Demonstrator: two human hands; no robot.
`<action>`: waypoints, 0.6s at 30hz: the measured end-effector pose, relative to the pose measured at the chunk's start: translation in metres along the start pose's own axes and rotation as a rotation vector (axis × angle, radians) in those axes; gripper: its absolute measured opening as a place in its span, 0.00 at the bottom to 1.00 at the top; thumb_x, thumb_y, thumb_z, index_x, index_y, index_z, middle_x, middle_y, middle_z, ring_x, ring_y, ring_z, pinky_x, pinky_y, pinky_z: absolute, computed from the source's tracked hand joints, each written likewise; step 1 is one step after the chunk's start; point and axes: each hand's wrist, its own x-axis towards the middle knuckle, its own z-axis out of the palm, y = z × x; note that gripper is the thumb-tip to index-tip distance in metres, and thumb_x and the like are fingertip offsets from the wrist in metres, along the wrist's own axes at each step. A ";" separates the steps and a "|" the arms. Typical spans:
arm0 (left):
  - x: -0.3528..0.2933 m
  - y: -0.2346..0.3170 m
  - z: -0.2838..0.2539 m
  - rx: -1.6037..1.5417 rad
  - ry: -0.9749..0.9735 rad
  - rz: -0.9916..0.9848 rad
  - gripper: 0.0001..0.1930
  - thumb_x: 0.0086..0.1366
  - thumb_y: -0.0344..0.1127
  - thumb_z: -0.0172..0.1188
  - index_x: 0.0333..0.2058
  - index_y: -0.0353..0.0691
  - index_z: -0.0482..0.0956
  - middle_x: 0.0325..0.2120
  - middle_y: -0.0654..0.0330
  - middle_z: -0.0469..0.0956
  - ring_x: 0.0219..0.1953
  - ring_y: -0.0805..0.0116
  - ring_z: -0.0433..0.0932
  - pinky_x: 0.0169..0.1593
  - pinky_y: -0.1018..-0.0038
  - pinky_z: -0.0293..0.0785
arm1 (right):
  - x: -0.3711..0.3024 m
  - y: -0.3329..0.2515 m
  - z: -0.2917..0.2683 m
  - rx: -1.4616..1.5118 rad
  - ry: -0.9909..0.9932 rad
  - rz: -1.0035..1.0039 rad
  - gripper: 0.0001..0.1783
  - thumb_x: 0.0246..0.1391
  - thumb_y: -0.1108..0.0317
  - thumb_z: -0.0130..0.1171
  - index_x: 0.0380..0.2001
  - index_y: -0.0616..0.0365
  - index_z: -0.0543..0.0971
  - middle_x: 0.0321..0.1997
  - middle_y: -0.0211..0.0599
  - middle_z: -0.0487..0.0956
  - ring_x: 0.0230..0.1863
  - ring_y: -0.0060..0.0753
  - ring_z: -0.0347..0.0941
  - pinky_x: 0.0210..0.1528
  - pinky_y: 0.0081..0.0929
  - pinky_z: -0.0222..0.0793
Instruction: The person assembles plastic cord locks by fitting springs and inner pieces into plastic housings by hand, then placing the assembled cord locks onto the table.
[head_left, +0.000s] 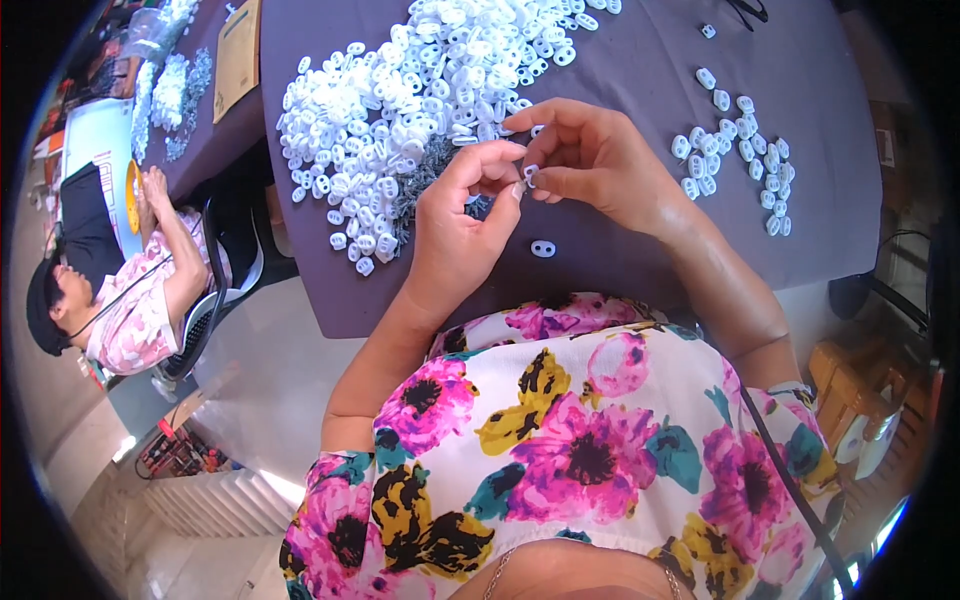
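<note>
Above the near part of the table, my left hand (462, 212) and my right hand (605, 165) meet fingertip to fingertip. Pinched between their thumbs and fingers is a small white two-hole plastic piece (530, 173). Whether a second small part sits in the left fingertips is hidden. Beyond my hands spreads a big heap of similar white oval two-hole pieces (400, 95). A pile of small dark grey parts (428, 175) lies against it, partly behind my left hand. One loose white piece (543, 248) rests on the tablecloth below my fingers.
A scattered group of white pieces (710, 160) lies at the right on the purple-grey tablecloth (640, 280). At the left, another person (140, 300) sits at a side table holding something yellow (133, 195). A brown envelope (238, 60) and more small white parts (170, 90) lie there.
</note>
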 end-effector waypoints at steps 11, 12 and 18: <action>0.001 -0.001 0.007 -0.090 0.066 -0.046 0.13 0.58 0.20 0.56 0.43 0.34 0.75 0.35 0.60 0.79 0.36 0.78 0.76 0.40 0.80 0.72 | -0.001 -0.001 -0.001 -0.016 0.037 -0.023 0.09 0.51 0.82 0.58 0.38 0.64 0.77 0.32 0.31 0.79 0.30 0.17 0.74 0.32 0.14 0.71; 0.001 -0.002 0.007 -0.090 0.066 -0.046 0.13 0.58 0.20 0.56 0.43 0.34 0.75 0.35 0.60 0.79 0.36 0.78 0.76 0.40 0.80 0.72 | -0.001 -0.002 -0.001 -0.016 0.045 -0.017 0.09 0.51 0.81 0.58 0.37 0.64 0.77 0.31 0.30 0.79 0.29 0.16 0.74 0.31 0.14 0.71; 0.002 -0.005 0.007 -0.210 0.084 -0.082 0.12 0.59 0.20 0.55 0.43 0.34 0.75 0.35 0.62 0.78 0.35 0.80 0.75 0.40 0.81 0.71 | -0.002 -0.005 -0.002 -0.068 0.044 0.028 0.08 0.54 0.81 0.57 0.38 0.64 0.76 0.32 0.30 0.79 0.29 0.15 0.75 0.33 0.13 0.72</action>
